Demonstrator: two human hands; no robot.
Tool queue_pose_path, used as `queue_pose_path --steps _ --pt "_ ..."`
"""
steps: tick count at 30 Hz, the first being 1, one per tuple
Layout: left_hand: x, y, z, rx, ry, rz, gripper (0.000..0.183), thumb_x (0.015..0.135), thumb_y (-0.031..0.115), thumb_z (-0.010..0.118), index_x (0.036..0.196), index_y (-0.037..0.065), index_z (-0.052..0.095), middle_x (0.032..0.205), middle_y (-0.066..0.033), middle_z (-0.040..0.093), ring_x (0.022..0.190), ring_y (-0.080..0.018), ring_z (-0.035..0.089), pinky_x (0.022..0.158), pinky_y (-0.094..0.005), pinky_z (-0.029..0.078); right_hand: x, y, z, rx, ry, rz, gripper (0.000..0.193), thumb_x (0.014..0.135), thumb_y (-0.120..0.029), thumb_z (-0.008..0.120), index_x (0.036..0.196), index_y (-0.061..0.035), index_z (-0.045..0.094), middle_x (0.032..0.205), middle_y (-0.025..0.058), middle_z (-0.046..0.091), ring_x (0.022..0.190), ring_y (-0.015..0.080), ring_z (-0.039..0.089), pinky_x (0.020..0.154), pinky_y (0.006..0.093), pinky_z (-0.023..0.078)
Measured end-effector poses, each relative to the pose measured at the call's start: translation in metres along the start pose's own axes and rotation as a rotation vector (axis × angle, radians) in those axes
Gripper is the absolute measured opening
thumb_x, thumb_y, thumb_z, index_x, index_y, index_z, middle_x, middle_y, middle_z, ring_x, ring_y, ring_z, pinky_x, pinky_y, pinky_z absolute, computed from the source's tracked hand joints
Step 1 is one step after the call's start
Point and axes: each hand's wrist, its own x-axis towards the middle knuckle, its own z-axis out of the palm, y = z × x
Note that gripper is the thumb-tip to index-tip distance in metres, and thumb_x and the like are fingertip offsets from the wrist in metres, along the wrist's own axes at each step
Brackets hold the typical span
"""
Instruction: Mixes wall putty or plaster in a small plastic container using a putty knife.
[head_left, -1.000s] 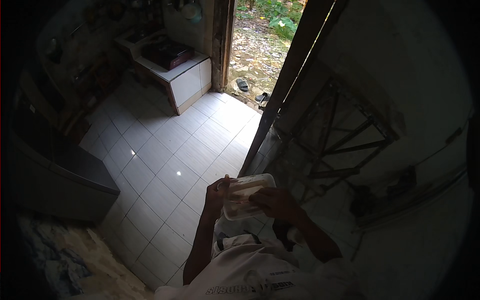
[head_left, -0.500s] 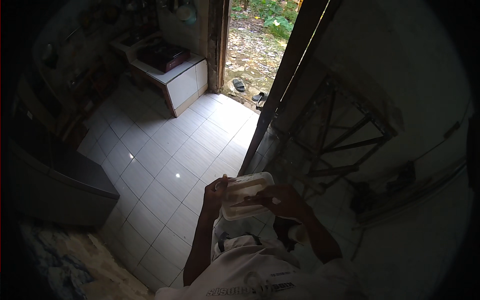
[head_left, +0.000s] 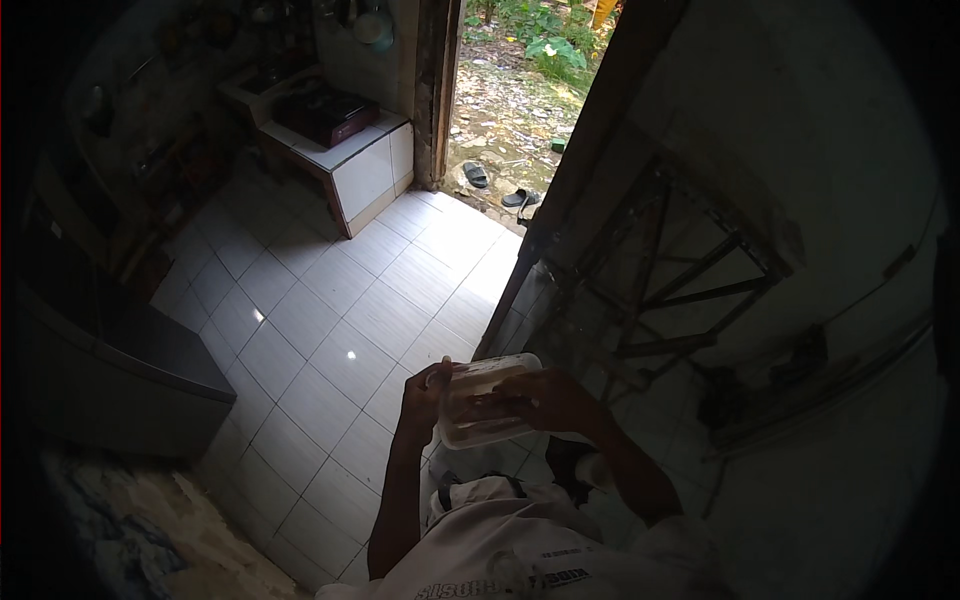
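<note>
A shallow rectangular container (head_left: 485, 434), pale and see-through like plastic, is held in front of my body, its open side tilted toward me. My left hand (head_left: 425, 398) grips its left edge, the thumb up over the rim. The fingers of my right hand (head_left: 535, 399) reach leftward across the container's inside, somewhat apart. Dim light hides whether the fingertips touch the bottom, and I make out nothing held in them.
White tiles (head_left: 335, 370) cover the floor ahead. A dark red stove (head_left: 335, 115) sits on a tiled counter (head_left: 372, 180). An open doorway leads outside to sandals (head_left: 475, 175). The dark door (head_left: 560, 190) and a wooden frame (head_left: 690, 260) stand right; a grey cabinet (head_left: 165, 360) stands left.
The container has shifted slightly left and down, tilting a little. My right hand's fingers have moved up and spread slightly inside it. My left hand keeps its grip.
</note>
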Motion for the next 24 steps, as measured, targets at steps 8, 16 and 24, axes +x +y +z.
queue_pose_path --steps 8,16,24 --pt "-0.001 0.002 -0.005 0.032 -0.024 0.008 0.048 0.098 0.042 0.057 0.108 -0.005 0.067 0.097 -0.0122 0.069 0.088 -0.017 0.066 0.081 -0.0302 0.054 0.02 -0.013 -0.007 0.01 0.073 0.029 0.015 0.086 -0.018 0.067 0.098 -0.0106 0.068 0.09 0.0089 0.069 0.08 0.0309 0.069 0.069 0.0408 0.056" --pt "0.002 0.005 -0.019 -0.082 0.018 0.039 0.041 0.097 0.04 0.06 0.104 0.001 0.071 0.092 -0.0069 0.07 0.082 -0.0124 0.062 0.078 -0.0281 0.05 0.009 -0.017 0.014 -0.213 0.057 -0.118 0.009 0.088 -0.018 0.066 0.096 -0.014 0.064 0.079 0.0064 0.065 0.071 0.0259 0.066 0.059 0.0386 0.053" --pt "0.012 0.003 -0.027 -0.065 -0.007 -0.004 0.043 0.097 0.04 0.061 0.103 0.0 0.071 0.091 -0.0055 0.07 0.084 -0.0115 0.061 0.08 -0.0286 0.049 0.005 -0.025 0.013 -0.124 0.141 -0.061 0.01 0.087 -0.018 0.068 0.095 -0.0119 0.065 0.078 0.0064 0.065 0.07 0.0253 0.066 0.06 0.0381 0.054"
